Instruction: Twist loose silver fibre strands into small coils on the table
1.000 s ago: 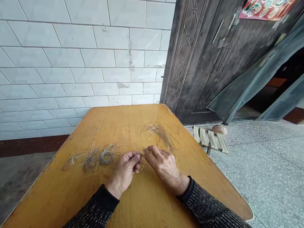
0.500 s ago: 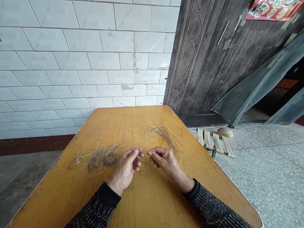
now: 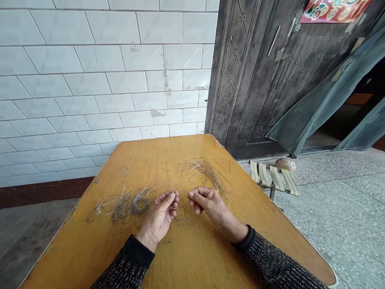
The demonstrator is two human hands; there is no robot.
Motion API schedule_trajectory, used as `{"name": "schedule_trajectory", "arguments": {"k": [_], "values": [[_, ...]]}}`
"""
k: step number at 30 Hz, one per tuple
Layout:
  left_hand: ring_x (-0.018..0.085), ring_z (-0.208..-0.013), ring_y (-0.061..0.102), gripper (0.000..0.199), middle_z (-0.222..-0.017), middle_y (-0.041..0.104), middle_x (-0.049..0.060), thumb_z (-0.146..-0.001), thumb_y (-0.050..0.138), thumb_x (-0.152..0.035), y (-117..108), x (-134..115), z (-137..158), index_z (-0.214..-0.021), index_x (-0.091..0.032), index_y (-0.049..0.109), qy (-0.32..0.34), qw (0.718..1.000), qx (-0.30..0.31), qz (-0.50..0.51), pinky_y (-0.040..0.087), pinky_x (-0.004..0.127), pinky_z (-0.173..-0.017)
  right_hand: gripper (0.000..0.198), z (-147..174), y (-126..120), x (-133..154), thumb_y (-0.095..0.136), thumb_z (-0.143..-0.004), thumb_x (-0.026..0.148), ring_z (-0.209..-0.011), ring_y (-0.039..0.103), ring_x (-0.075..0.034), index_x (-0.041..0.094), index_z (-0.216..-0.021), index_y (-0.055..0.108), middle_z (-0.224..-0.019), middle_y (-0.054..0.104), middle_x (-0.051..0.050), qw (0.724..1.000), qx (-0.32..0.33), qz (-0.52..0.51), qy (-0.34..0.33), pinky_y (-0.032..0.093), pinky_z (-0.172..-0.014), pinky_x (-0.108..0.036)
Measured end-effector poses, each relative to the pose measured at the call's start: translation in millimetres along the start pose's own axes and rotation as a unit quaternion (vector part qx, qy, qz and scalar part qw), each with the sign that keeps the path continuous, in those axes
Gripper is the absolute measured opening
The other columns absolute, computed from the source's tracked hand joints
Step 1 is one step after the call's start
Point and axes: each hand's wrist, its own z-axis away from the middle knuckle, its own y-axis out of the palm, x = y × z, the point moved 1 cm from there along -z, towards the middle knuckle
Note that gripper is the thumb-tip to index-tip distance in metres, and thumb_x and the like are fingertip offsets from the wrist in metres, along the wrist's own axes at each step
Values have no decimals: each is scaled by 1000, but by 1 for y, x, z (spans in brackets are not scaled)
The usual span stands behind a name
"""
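Above the middle of the wooden table, my left hand pinches a thin wire, whose curved part hangs below the fingertips. Facing it, my right hand is closed in a pinch of thumb and forefinger. Whatever lies between those right fingertips is too fine to make out. To the left of my left hand lie coiled bundles of thin metal wire, side by side. Beyond my right hand spreads a loose bunch of bent, uncoiled wires.
A white tiled wall rises behind the table's far edge. To the right stand a dark carved door and a grey-blue curtain. A folding stool with striped straps sits on the floor close to the table's right side.
The view has shifted slightly. My hands stay close together, with the gap between the fingertips a little wider. The wire's curve under my left hand hangs differently.
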Motion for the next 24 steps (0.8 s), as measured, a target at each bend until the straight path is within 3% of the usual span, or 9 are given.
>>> {"name": "schedule_trajectory", "arguments": {"k": [6,11,17,24], "values": [[5,-57,51,25,-68,59,-1,-56,80,-22,0,-1,0,-75,-13,67,4,1000,-10,0,39,14,-48,41,-1,-2,1,53,-75,54,-37,42,-5,16,-63,56,-47,51,4,1000,0,1,-20,32,-40,-18],[5,-58,52,22,-67,59,-2,-58,79,-23,3,-1,1,-73,-14,65,19,1000,-8,-23,41,15,-53,41,-3,-1,1,57,-71,56,-37,41,-5,16,-62,55,-43,48,6,1000,3,-1,-15,31,-39,-17],[5,-57,49,24,-66,58,-1,-58,78,-26,6,-1,4,-73,-14,65,30,996,-2,-86,35,15,-48,39,-6,-3,3,63,-64,54,-37,40,-3,16,-65,57,-52,52,5,998,-10,-57,-26,30,-36,-16],[7,-55,46,22,-64,59,1,-62,74,-31,10,-2,7,-72,-13,64,58,982,-6,-179,31,18,-46,35,-2,-3,6,62,-69,49,-38,42,-4,15,-62,58,-46,50,6,997,-19,-66,-32,31,-40,-18]]}}
